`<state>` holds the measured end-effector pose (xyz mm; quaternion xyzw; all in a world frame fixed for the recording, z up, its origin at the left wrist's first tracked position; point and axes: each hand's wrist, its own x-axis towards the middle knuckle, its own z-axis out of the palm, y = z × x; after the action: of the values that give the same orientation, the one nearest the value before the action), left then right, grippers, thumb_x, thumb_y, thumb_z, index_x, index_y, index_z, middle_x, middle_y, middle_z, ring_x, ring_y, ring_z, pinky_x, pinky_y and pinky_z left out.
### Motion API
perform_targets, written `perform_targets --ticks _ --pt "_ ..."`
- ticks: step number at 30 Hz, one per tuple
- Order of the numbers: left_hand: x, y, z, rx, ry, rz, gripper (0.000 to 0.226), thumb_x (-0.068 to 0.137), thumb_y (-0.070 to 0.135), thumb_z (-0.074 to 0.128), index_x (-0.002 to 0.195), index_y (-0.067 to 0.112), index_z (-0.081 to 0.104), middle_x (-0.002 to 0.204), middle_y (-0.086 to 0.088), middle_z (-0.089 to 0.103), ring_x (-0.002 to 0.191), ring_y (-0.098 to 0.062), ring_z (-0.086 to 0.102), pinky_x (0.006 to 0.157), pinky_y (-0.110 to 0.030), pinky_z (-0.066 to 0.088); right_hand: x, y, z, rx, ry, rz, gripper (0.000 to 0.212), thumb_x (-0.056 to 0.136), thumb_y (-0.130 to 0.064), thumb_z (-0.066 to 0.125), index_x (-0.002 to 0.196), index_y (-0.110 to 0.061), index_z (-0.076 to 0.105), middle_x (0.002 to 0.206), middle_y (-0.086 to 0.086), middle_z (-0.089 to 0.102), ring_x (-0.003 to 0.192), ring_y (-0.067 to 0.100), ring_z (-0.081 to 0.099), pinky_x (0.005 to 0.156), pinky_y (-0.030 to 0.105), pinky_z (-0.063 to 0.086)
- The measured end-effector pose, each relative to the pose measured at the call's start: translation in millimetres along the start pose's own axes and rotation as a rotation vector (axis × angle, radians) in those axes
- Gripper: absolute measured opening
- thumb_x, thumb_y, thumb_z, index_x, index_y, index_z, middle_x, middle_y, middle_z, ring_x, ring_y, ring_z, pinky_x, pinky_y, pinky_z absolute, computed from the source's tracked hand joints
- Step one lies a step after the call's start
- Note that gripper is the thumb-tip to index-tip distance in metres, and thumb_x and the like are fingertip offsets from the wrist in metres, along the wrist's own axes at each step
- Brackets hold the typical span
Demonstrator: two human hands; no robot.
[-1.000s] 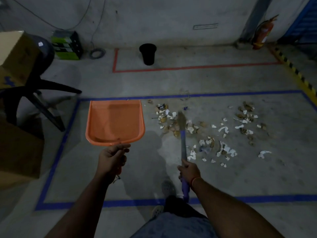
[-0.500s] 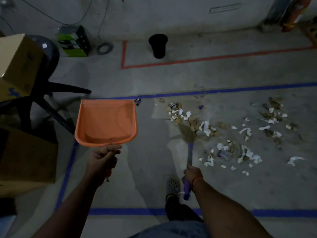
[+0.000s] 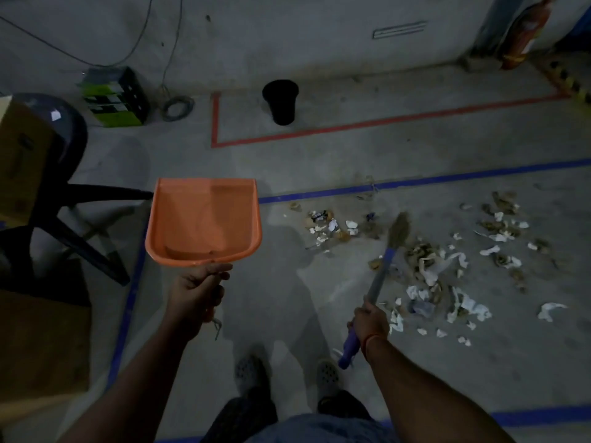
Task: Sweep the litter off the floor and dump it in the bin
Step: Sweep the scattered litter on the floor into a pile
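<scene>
Litter (image 3: 425, 266) — torn white and brown scraps; left hand (image 3: 195, 295) grips dustpan (image 3: 204, 219), right hand (image 3: 371, 321) broom (image 3: 380, 279).

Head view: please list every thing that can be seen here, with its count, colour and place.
dustpan: one, orange, held up at centre left, nothing in it
broom: one, purple handle, brush among the litter
litter: many scraps, white and brown, on the floor at right
bin: one, black, by the far wall inside the red tape
chair: one, black, at left
boxes: two, brown, far left
crate: one, green and black, by the wall
extinguisher: one, red, top right
left hand: grips the dustpan handle
right hand: grips the broom handle
</scene>
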<state>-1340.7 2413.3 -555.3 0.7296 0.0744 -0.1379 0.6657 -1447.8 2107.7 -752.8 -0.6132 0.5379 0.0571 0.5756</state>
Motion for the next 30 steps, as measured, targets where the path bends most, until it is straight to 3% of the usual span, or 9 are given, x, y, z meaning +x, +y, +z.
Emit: perform_targets --ticks 2,6,10,13,17,21,27,30 --pt "16.5 2.7 -13.6 -0.007 0.003 -0.018 0.024 0.085 0.015 0.055 0.092 0.012 0.077 0.081 -0.017 0.058 0.052 -0.018 0.041 0.051 -0.032 0.020 -7.4 -14.7 17.6 0.017 -0.041 -0.031 0.045 0.092 -0.005 0.052 0.133 -0.022 0.057 0.104 0.019 0.070 0.059 0.025 0.063 0.062 0.036 0.059" --pt "57.4 2.1 -57.8 0.048 0.014 -0.029 0.028 0.098 -0.002 0.048 0.095 0.007 0.074 0.083 -0.018 0.058 0.046 -0.015 0.041 0.045 -0.019 0.025 -18.9 -41.6 79.8 -0.063 -0.159 -0.098 0.048 0.092 -0.006 0.055 0.137 -0.022 0.055 0.107 0.017 0.071 0.058 0.022 0.063 0.063 0.042 0.061" --pt "104.7 14.5 -110.9 0.045 0.012 -0.021 0.031 0.100 -0.008 0.042 0.098 0.003 0.071 0.088 -0.016 0.061 0.044 -0.011 0.044 0.040 -0.015 0.026 -42.6 -78.1 164.9 -0.106 -0.282 -0.137 0.046 0.092 -0.006 0.055 0.135 -0.022 0.056 0.073 0.010 0.069 0.051 0.020 0.060 0.049 0.032 0.054" --pt "141.2 21.3 -155.2 0.059 0.013 -0.012 0.030 0.099 -0.007 0.046 0.098 0.004 0.073 0.089 -0.017 0.062 0.045 -0.012 0.046 0.042 -0.017 0.027 -64.3 -101.4 234.8 -0.109 -0.360 -0.144 0.044 0.092 -0.007 0.055 0.132 -0.025 0.058 0.065 0.008 0.065 0.049 0.021 0.059 0.046 0.028 0.049" --pt "174.0 30.9 -203.0 0.078 0.019 -0.026 0.029 0.098 -0.011 0.044 0.101 -0.002 0.071 0.087 -0.016 0.062 0.046 -0.011 0.047 0.040 -0.018 0.030 -84.1 -126.1 323.7 -0.074 -0.418 -0.066 0.016 0.094 -0.015 0.057 0.107 -0.018 0.067 0.070 0.008 0.063 0.048 0.023 0.056 0.046 0.030 0.050" --pt "198.3 35.0 -239.9 0.111 -0.001 -0.014 0.030 0.098 -0.012 0.045 0.097 0.000 0.073 0.085 -0.018 0.063 0.046 -0.012 0.048 0.042 -0.019 0.033 -92.4 -142.1 390.7 -0.029 -0.461 -0.016 0.029 0.092 -0.006 0.053 0.112 -0.022 0.067 0.081 0.010 0.064 0.049 0.023 0.053 0.048 0.027 0.048" --pt "224.4 38.2 -267.6 0.079 0.014 -0.043 0.029 0.098 -0.011 0.046 0.096 -0.001 0.072 0.084 -0.018 0.063 0.045 -0.012 0.046 0.043 -0.019 0.031 -69.6 -148.1 414.1 -0.055 -0.388 0.071 0.026 0.088 -0.004 0.056 0.111 -0.008 0.068 0.078 0.015 0.064 0.049 0.026 0.057 0.046 0.028 0.049" --pt "236.2 35.9 -270.0 0.075 0.008 -0.050 0.029 0.098 -0.011 0.046 0.097 -0.001 0.073 0.085 -0.018 0.063 0.046 -0.013 0.046 0.045 -0.019 0.031 -48.0 -147.5 391.5 -0.018 -0.267 0.101 0.019 0.086 0.000 0.055 0.099 -0.002 0.069 0.068 0.018 0.061 0.047 0.027 0.058 0.047 0.030 0.050"
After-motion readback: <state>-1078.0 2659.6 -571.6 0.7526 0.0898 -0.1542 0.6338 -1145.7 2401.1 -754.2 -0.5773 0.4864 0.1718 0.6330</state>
